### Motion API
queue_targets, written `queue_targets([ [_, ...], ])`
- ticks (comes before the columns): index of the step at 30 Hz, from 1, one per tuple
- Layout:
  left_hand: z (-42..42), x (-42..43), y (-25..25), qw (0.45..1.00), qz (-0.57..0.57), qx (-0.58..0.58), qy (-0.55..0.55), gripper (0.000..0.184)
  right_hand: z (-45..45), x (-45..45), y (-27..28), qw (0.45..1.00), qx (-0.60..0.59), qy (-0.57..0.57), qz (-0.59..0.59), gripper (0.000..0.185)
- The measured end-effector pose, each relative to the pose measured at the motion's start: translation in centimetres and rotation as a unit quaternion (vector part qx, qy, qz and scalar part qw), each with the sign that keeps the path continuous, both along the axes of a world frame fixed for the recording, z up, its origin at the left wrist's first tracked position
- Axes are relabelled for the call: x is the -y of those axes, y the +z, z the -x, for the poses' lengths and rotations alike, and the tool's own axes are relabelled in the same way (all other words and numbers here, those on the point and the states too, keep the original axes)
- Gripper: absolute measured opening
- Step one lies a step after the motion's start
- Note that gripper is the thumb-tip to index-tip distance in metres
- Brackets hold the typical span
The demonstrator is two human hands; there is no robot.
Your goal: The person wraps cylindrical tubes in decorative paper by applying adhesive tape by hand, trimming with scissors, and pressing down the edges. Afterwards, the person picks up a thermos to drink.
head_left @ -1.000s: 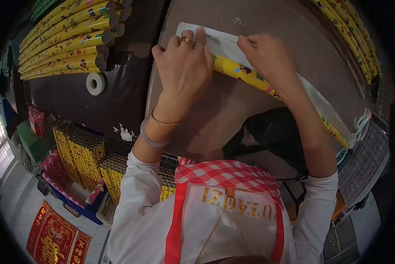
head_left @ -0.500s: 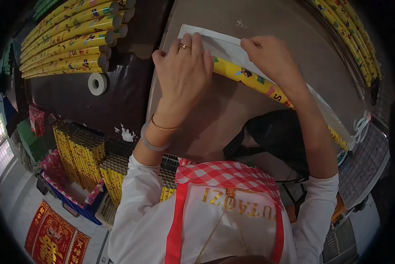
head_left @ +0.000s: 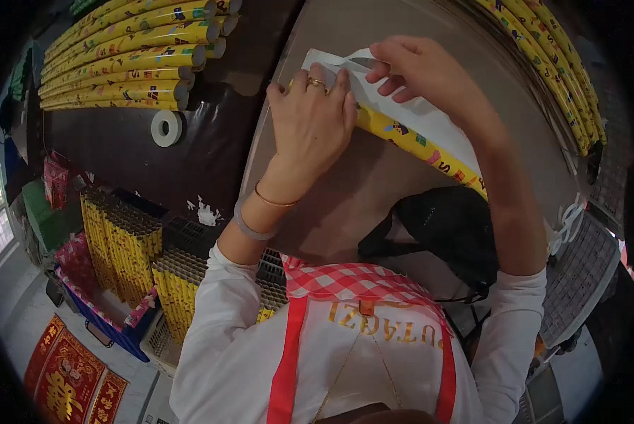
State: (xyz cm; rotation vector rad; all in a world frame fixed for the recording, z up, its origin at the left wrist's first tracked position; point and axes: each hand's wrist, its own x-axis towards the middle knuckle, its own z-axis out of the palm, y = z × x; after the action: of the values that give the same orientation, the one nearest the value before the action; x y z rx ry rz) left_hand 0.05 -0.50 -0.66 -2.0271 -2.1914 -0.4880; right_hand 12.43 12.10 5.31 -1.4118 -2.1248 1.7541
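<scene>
A roll of yellow patterned wrapping paper (head_left: 419, 145) lies slantwise on the brown tabletop, its white underside (head_left: 430, 116) spread along the far edge. My left hand (head_left: 313, 120), with a ring on one finger, is bent over the roll's left end and holds it down; its fingertips rest on the white part. Above the sheet, my right hand (head_left: 412, 71) is raised with curled fingers. A thin white strip (head_left: 356, 58) lifts from the sheet's far edge and runs to its thumb and index finger, which appear to pinch it.
Yellow patterned tubes (head_left: 133, 56) are stacked at the upper left, near a roll of white tape (head_left: 166, 128). More yellow rolls (head_left: 550, 63) lie at the upper right. A black bag (head_left: 444, 219) sits on the near table edge. Crates of upright tubes (head_left: 122, 247) stand lower left.
My right hand has risen from the sheet's edge and shifted slightly left, and a white strip now stands away from the sheet. My left hand still holds the roll.
</scene>
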Motion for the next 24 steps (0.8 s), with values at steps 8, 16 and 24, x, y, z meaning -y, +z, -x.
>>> queue_targets([
  [8, 0.0, -0.1, 0.1, 0.999, 0.035, -0.001, 0.004, 0.031, 2.0, -3.4, -2.8, 0.960, -0.193, 0.191, -0.063, 0.030],
  [16, -0.1, -0.1, -0.4, 1.000, 0.009, 0.015, 0.006, 0.033, 7.6, -1.4, 0.9, 0.995, -0.067, 0.051, 0.045, 0.034],
  [24, 0.0, -0.1, -0.7, 0.999, -0.017, 0.032, 0.002, 0.034, 9.8, -1.8, 0.9, 0.992, -0.105, 0.059, 0.034, 0.034],
])
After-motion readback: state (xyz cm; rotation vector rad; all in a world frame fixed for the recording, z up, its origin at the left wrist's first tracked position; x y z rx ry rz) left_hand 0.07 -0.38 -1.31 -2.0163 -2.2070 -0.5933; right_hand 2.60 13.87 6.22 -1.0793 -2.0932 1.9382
